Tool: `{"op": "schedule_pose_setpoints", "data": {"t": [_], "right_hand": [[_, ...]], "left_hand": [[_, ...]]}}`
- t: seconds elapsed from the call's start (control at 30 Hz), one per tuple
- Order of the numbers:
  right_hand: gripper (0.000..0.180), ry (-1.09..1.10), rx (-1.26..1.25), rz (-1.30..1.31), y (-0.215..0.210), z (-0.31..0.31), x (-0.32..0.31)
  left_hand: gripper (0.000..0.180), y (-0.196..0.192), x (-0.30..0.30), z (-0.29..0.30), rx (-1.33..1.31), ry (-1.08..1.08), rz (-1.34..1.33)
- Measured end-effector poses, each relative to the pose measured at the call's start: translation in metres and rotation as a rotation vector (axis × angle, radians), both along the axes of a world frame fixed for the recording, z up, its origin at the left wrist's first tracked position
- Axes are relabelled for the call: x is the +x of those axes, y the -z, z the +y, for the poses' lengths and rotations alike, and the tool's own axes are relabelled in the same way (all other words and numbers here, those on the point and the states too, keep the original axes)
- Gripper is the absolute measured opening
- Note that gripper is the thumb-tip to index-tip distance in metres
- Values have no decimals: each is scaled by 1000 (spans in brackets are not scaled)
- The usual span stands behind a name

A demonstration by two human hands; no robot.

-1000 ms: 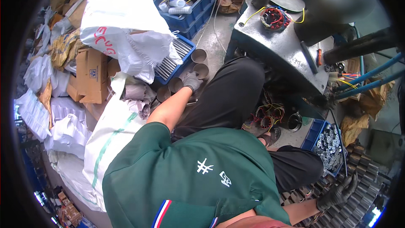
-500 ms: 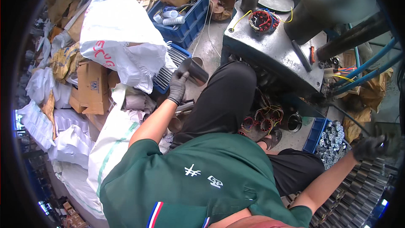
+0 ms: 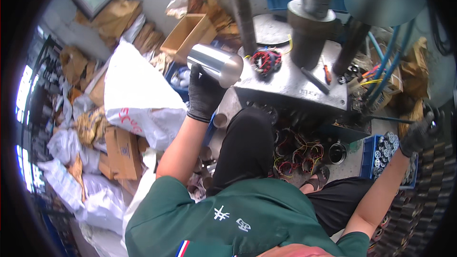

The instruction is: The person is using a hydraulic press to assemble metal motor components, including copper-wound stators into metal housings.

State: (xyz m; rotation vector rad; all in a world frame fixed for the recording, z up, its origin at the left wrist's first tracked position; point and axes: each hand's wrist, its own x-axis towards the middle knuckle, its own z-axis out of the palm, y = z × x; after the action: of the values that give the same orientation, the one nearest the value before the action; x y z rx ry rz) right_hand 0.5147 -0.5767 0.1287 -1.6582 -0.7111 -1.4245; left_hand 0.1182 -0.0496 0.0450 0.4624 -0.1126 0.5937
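Observation:
My left hand (image 3: 204, 93), in a dark glove, is closed around a shiny metal cylinder (image 3: 215, 64). The cylinder lies tilted on its side in the air, left of the press's metal bed (image 3: 285, 83). On that bed rests a wound stator (image 3: 265, 62) with red windings and yellow leads. A thick upright post (image 3: 309, 43) stands beside it, with a grey cylindrical piece (image 3: 318, 0) on top. At the far right my gloved right hand (image 3: 419, 135) is wrapped around the end of a dark lever rod (image 3: 392, 120); blur partly hides its fingers.
An orange-handled screwdriver (image 3: 327, 74) and a dark bar (image 3: 315, 82) lie on the bed. Below are several wound stators (image 3: 297, 154). A blue crate (image 3: 369, 154) holds metal parts. White sacks (image 3: 143, 81), cardboard (image 3: 123, 152) and a wooden box (image 3: 188, 38) crowd the left.
My left hand has lifted the metal cylinder from low beside my knee up toward the bed's left side. My right hand and the lever have risen. The whole view has tilted upward.

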Motion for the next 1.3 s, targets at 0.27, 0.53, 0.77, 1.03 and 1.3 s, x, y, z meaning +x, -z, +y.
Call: {"op": "schedule_pose_setpoints", "data": {"t": [0.27, 0.53, 0.77, 1.03, 1.3], "right_hand": [[38, -317, 377, 99, 4, 29, -14], [48, -224, 279, 99, 4, 27, -21], [53, -191, 288, 67, 0, 29, -25], [46, -196, 342, 67, -2, 32, -27], [33, -131, 330, 56, -6, 33, -32]], "left_hand": [[59, -87, 114, -47, 323, -14, -7], [41, -162, 217, -12, 318, -468, 22], [46, -184, 257, -20, 422, -635, 55], [49, -206, 281, -33, 530, -671, 50], [50, -228, 312, -30, 693, -740, 21]]}}
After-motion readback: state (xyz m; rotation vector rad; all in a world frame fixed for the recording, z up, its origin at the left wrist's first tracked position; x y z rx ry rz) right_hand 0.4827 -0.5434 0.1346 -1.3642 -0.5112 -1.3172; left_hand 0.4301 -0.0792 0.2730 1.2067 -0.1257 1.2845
